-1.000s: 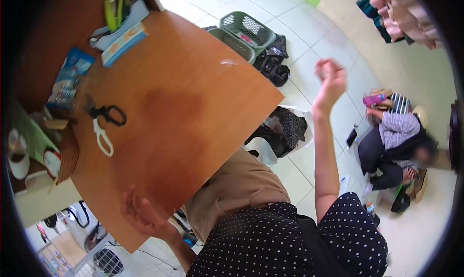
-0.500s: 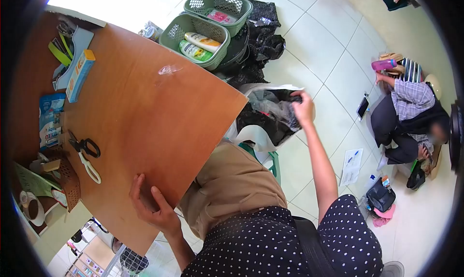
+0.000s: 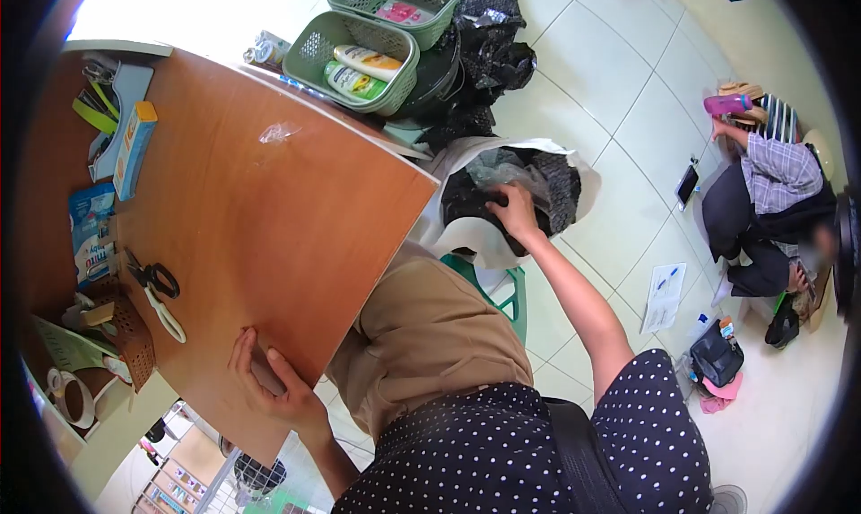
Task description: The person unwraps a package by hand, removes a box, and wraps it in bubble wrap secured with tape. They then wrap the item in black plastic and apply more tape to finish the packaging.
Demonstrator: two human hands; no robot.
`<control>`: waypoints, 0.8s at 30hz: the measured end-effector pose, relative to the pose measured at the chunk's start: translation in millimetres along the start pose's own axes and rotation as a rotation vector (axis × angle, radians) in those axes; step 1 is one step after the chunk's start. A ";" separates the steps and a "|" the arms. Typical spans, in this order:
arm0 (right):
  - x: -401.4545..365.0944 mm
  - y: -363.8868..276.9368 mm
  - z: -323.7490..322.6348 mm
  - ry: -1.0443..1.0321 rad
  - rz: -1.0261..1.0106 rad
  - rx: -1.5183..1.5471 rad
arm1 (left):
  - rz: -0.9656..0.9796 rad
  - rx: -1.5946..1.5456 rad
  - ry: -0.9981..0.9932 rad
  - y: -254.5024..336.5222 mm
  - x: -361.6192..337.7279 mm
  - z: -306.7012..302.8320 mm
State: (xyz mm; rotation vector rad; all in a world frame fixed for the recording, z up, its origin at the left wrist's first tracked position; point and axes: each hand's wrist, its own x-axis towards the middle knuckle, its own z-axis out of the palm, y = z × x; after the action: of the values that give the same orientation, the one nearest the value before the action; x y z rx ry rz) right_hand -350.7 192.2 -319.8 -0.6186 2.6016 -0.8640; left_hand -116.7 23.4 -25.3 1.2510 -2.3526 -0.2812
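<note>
My right hand [image 3: 515, 213] reaches into a white bag [image 3: 578, 178] beside the table corner, its fingers bent together against the dark plastic inside. What they pinch, if anything, is hidden. Clear crumpled plastic [image 3: 502, 170] and black bubble wrap [image 3: 563, 191] fill the bag around that hand. My left hand [image 3: 273, 388] rests at the near edge of the brown table [image 3: 296, 209], fingers apart and holding nothing. Scissors [image 3: 160, 299] with one black and one white handle lie farther left on the tabletop.
Green baskets, one with bottles [image 3: 363, 70], stand past the table's far edge near black plastic wrap [image 3: 502, 65]. A green stool [image 3: 516, 303] is below the bag. Another person [image 3: 771, 200] sits on the floor at right, near a phone [image 3: 688, 184] and a black bag [image 3: 716, 352].
My right hand has left the bag's far-right rim and moved left and down into its contents. The bag's mouth looks wider. My left hand stays on the table edge.
</note>
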 end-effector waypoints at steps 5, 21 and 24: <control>-1.0 -3.6 -5.4 -0.071 -0.043 0.422 | -0.004 0.001 0.006 2.4 1.5 1.1; -28.7 -78.4 -34.9 -0.069 -0.033 0.600 | 0.481 -0.628 -0.747 90.1 -31.2 82.3; -46.2 -60.7 -21.7 -0.361 -0.234 0.513 | 0.506 -0.467 -0.831 74.6 -46.2 171.5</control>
State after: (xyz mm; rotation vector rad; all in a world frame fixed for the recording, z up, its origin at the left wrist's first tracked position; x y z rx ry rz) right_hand -302.8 181.7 -257.5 -0.8394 1.9072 -1.2944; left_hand -232.0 97.9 -160.5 0.2948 -2.8903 -1.2768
